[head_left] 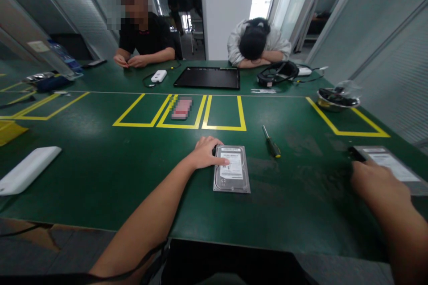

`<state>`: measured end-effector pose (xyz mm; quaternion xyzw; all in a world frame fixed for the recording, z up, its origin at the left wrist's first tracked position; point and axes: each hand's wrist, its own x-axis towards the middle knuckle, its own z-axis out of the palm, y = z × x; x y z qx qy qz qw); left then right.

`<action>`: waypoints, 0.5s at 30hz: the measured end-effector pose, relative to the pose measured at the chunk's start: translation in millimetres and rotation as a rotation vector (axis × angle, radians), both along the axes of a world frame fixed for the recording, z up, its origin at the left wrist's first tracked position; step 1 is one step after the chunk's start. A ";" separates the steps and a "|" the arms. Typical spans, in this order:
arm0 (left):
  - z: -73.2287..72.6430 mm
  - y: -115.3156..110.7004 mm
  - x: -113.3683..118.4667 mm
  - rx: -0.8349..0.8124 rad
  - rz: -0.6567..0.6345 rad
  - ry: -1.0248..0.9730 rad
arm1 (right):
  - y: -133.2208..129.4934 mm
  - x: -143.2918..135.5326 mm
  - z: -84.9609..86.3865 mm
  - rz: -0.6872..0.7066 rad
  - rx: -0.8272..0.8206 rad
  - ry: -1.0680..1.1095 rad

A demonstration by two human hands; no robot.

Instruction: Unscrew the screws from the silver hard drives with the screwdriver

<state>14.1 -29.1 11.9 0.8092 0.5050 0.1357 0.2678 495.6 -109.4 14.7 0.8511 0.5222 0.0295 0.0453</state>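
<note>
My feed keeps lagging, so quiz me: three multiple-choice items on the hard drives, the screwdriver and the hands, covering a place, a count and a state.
1. Where does the screwdriver lie?
A. right of the middle hard drive
B. inside a yellow box
C. on the black tray

2. How many hard drives lie near the hands?
A. one
B. two
C. four

3. What is the left hand doing?
A. lifting the drive
B. resting fingers on its label
C. gripping the screwdriver

Key: 1 A, it lies on bare mat beside it. 2 B, a second drive lies by the right hand. 3 B, drive lies flat.
</note>
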 end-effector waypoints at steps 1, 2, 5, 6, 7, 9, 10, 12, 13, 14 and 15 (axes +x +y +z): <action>0.1 0.2 -0.1 -0.003 0.001 -0.002 | -0.8 -0.2 0.7 -0.014 -0.013 0.002; 0.2 0.4 -0.2 -0.005 0.001 -0.004 | -1.4 -0.4 1.8 -0.027 -0.025 0.003; 0.4 1.3 -1.0 -0.012 -0.006 -0.013 | -3.6 0.0 5.7 -0.045 -0.052 -0.018; 0.4 1.7 -1.4 -0.013 -0.009 -0.016 | -5.0 0.1 6.9 -0.031 -0.060 -0.041; 0.4 2.2 -1.8 -0.015 -0.012 -0.019 | -6.8 0.0 8.0 -0.008 -0.072 -0.067; 0.0 3.3 -2.7 -0.016 -0.017 -0.022 | -11.0 -1.2 9.9 0.059 -0.107 -0.111; -0.5 3.8 -3.1 -0.016 -0.020 -0.023 | -12.9 -2.3 10.9 0.096 -0.125 -0.129; -1.6 4.8 -3.9 -0.016 -0.023 -0.027 | -15.6 -5.0 13.1 0.136 -0.137 -0.187; -2.3 5.2 -4.3 -0.016 -0.023 -0.031 | -16.0 -6.0 14.4 0.133 -0.117 -0.234; -2.9 5.5 -4.6 -0.015 -0.024 -0.035 | -15.8 -6.2 15.5 0.119 -0.081 -0.280; -3.5 5.7 -4.9 -0.015 -0.025 -0.037 | -15.1 -5.0 16.4 0.086 -0.043 -0.314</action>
